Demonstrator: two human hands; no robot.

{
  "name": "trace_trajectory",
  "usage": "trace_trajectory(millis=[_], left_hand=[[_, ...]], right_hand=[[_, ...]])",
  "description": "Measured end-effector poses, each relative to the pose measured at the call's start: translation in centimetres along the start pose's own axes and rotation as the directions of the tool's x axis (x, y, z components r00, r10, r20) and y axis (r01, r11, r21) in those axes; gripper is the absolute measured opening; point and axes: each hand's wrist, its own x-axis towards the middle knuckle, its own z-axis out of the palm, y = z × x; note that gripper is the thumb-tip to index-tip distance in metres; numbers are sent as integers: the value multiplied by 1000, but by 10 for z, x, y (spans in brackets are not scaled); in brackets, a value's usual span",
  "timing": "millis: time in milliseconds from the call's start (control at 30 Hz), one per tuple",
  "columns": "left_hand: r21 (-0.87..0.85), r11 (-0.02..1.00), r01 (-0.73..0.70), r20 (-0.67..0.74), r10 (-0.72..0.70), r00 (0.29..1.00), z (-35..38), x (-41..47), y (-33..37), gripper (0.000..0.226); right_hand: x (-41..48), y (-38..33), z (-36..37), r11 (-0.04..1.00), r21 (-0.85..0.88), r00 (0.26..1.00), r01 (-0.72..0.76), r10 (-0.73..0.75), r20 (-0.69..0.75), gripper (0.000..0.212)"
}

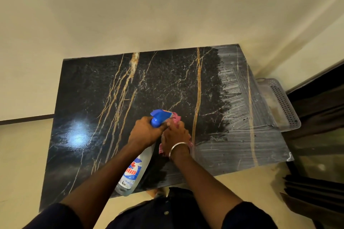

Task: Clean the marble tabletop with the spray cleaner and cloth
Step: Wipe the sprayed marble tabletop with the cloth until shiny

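Note:
The black marble tabletop (152, 83) with gold veins fills the middle of the view. Its right part and near right edge carry whitish wipe streaks. My left hand (145, 132) grips the neck of a clear spray bottle (133, 173) with a blue trigger head (160, 117), held tilted over the marble with the nozzle pointing away from me. My right hand (176, 135), with a metal bangle on the wrist, holds a pink cloth (176, 117) bunched right against the nozzle. More of the cloth hangs below my right palm.
A translucent perforated plastic tray (281, 106) sticks out beyond the table's right edge. A cream wall stands behind the table. Dark curtain folds (316, 188) and a dark frame lie to the right. A ceiling light glares on the left of the marble.

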Motion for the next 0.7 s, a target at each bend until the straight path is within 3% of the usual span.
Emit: trace_trajectory(millis=[167, 400, 533, 700], left_hand=[[11, 1000, 1, 14, -1, 1000, -1, 0, -2, 43], [4, 1000, -24, 30, 23, 999, -7, 1, -5, 47], [2, 1000, -9, 23, 9, 1000, -10, -1, -10, 49], [27, 1000, -9, -7, 9, 1000, -10, -6, -11, 47]], right_hand=[[0, 28, 11, 992, -15, 991, 127, -127, -49, 43], [-2, 125, -1, 970, 27, 959, -241, 243, -143, 55], [-2, 113, -1, 926, 99, 915, -364, 375, -147, 55], [-17, 47, 17, 978, 61, 969, -198, 205, -136, 58]])
